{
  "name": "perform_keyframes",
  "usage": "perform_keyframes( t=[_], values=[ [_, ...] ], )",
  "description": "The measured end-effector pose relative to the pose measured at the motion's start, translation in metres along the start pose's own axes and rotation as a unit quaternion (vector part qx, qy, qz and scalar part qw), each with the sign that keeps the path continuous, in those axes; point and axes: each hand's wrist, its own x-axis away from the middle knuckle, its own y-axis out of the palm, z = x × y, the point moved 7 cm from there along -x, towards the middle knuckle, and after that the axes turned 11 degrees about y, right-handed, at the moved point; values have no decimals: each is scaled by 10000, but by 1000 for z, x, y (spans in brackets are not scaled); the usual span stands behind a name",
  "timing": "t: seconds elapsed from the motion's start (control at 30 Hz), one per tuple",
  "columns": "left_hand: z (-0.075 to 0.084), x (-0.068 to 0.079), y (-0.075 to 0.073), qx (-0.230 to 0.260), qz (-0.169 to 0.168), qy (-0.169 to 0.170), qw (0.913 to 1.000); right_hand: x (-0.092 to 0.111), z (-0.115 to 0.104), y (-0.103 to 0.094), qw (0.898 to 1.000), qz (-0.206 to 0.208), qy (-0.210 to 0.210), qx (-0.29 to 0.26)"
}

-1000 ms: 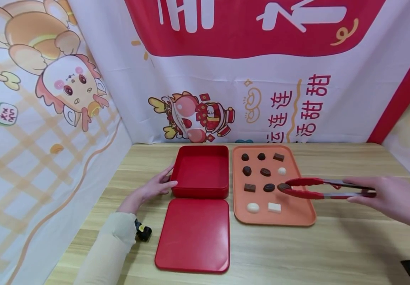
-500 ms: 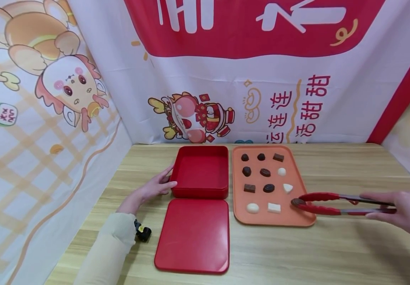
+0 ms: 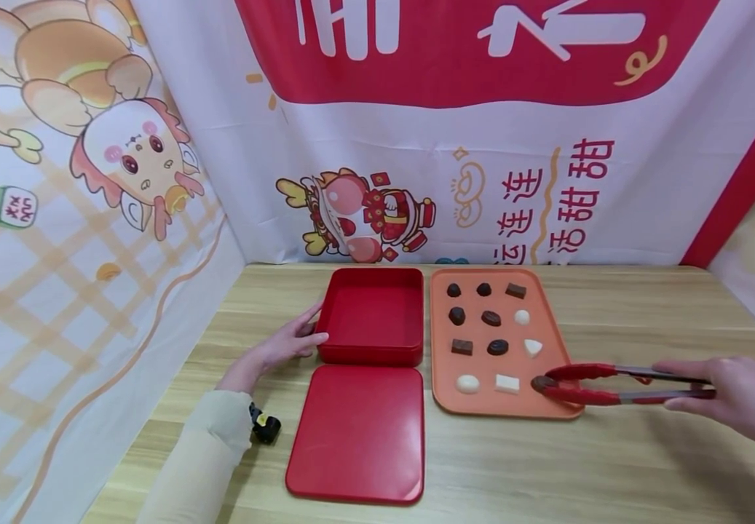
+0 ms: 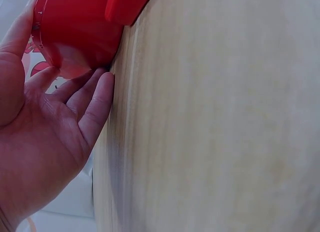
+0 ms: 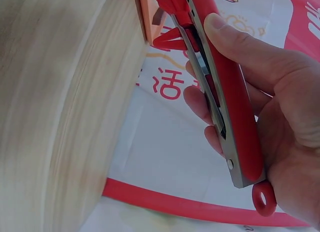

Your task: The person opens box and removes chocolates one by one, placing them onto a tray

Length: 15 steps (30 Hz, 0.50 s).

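In the head view, my right hand (image 3: pixel 737 400) grips the tongs (image 3: pixel 590 397) with red tips and metal arms. Between the tips sits a dark brown chocolate (image 3: pixel 541 383), over the front right corner of the orange tray (image 3: pixel 441 364); whether it touches the tray I cannot tell. The right wrist view has my thumb and fingers around the tongs' red handle (image 5: pixel 232 92). At the left side of a red box (image 3: pixel 370 355) lies my left hand (image 3: pixel 288 343). Extended fingers touch the box's wall (image 4: pixel 80 32) in the left wrist view.
Rows of dark, brown and white chocolates lie on the tray, including a white bar (image 3: pixel 507 383) and a white triangular piece (image 3: pixel 532 348). In front of the open box lies a flat red lid (image 3: pixel 357 437). Printed cloth (image 3: pixel 325 131) hangs behind the wooden table (image 3: pixel 482 466).
The tongs and chocolate have moved from the tray's third row to its front right corner, uncovering the white triangular piece. My left hand stays at the box.
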Motion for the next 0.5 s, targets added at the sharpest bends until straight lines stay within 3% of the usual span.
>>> perform_keyframes(
  t=[0.37, 0.5],
  values=[
    [-1, 0, 1, 22, -29, -11, 10000, 1, 5, 2, 9997, -112, 198, -41],
    [-2, -1, 0, -1, 13, -38, 10000, 5, 6, -1, 9994, 216, 125, -231]
  ],
)
